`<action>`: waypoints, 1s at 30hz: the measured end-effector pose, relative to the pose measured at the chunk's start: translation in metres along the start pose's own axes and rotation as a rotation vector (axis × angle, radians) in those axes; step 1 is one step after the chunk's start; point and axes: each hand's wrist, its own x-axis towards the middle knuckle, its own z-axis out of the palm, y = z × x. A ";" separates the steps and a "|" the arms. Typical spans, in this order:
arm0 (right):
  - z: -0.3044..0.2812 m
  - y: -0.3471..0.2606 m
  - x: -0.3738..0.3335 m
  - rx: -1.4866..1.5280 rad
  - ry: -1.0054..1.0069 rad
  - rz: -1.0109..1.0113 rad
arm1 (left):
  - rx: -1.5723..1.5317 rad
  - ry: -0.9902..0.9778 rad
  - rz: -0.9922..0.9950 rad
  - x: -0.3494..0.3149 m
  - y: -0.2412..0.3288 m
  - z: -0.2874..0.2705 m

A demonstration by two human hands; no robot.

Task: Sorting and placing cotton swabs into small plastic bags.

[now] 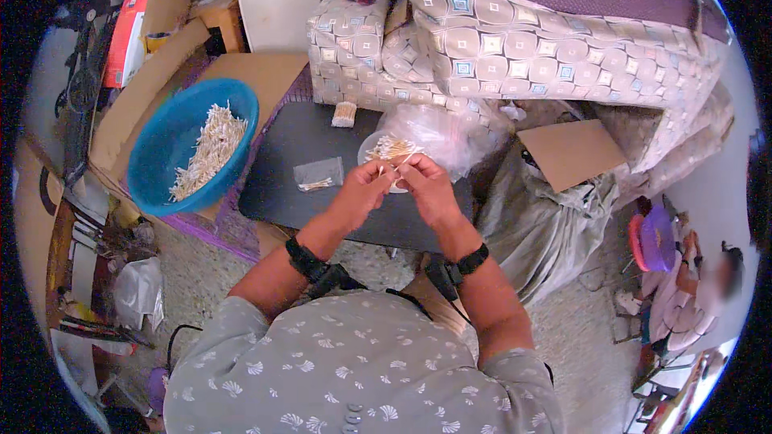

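Cotton swabs [394, 147] sit heaped in a round white dish [364, 157] on the dark table [277, 141], their sticks pointing many ways. The left hand [371, 185] and right hand [428, 186] meet at its near side, fingers close together, pinching thin swabs. One seems to slant up to the right, but it's too tiny to be sure. Behind, a bundle [344, 115] points its white tips toward the person
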 end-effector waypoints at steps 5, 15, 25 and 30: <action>0.000 0.001 -0.004 -0.088 -0.027 -0.022 | -0.043 0.021 0.029 0.002 -0.004 -0.001; 0.006 -0.004 -0.018 -0.192 -0.106 0.008 | -0.112 -0.067 0.012 0.012 0.043 -0.005; 0.002 0.001 -0.016 -0.224 -0.054 -0.039 | -0.083 -0.068 0.001 0.014 0.033 -0.006; 0.000 0.002 -0.015 -0.313 -0.020 -0.087 | -0.044 -0.065 0.025 0.015 0.032 -0.005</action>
